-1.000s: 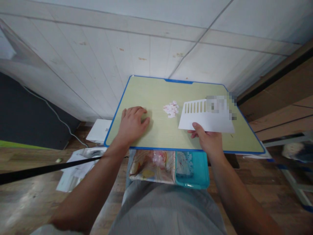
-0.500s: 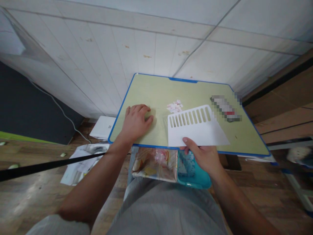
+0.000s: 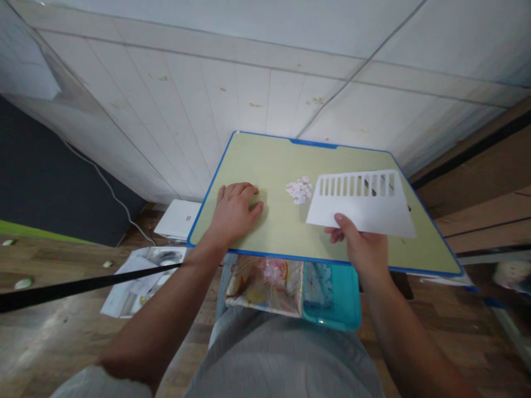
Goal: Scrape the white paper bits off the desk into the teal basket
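Observation:
My right hand (image 3: 360,243) grips the lower edge of a white slotted card (image 3: 357,213), thumb on top and fingers underneath. A row of narrow upright slots runs along the card's far side, and dark parts of something beneath show through a few of them. My left hand (image 3: 237,213) rests on the left part of the pale green table (image 3: 269,160), fingers apart and nothing in it. Between the hands, left of the card, lies a small heap of whitish-pink paper pieces (image 3: 299,190).
Below the table's blue front edge are a patterned fabric-lined box (image 3: 265,307) and a turquoise plastic basket (image 3: 346,298). A white box (image 3: 177,218) stands left of the table. A black strap (image 3: 91,283) crosses the lower left. A panelled wall (image 3: 249,83) borders the back.
My right hand has moved the slotted card to the right, away from the paper pieces and over the dark-edged object on the table. My left hand stays in place.

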The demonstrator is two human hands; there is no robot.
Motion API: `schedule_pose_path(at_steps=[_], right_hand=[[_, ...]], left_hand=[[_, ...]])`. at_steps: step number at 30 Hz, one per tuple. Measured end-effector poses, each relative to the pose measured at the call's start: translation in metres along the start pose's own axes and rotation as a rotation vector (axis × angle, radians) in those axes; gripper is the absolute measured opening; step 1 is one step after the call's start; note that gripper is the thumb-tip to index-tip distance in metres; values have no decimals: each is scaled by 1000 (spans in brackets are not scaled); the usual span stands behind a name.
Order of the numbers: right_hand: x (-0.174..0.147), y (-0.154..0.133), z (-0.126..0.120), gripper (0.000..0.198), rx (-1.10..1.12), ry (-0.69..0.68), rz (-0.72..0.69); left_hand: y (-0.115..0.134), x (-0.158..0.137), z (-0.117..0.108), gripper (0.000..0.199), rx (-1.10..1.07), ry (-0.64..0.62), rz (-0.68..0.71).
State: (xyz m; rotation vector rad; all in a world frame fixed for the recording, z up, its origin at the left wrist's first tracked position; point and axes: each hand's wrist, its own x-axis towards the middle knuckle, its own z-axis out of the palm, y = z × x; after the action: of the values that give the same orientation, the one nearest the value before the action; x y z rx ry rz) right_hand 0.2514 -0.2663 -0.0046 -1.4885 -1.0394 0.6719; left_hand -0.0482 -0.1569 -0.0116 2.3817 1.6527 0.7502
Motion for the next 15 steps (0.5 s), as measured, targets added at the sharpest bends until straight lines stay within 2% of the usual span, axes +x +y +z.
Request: schedule_pose_path(at_steps=[3,6,11,15], right_hand=[[31,-5,10,46,5,95,-40],[48,-8,26,46,-22,35,-72],[50,-11,47,47,-18,-90,-94],[42,-13,40,47,-60,-172,-83]], left_hand=[[0,0,0,35,5,7,0],[-1,0,0,35,15,5,6],[-2,0,-1,33,7,4,8],[-1,0,-1,34,6,7,7]])
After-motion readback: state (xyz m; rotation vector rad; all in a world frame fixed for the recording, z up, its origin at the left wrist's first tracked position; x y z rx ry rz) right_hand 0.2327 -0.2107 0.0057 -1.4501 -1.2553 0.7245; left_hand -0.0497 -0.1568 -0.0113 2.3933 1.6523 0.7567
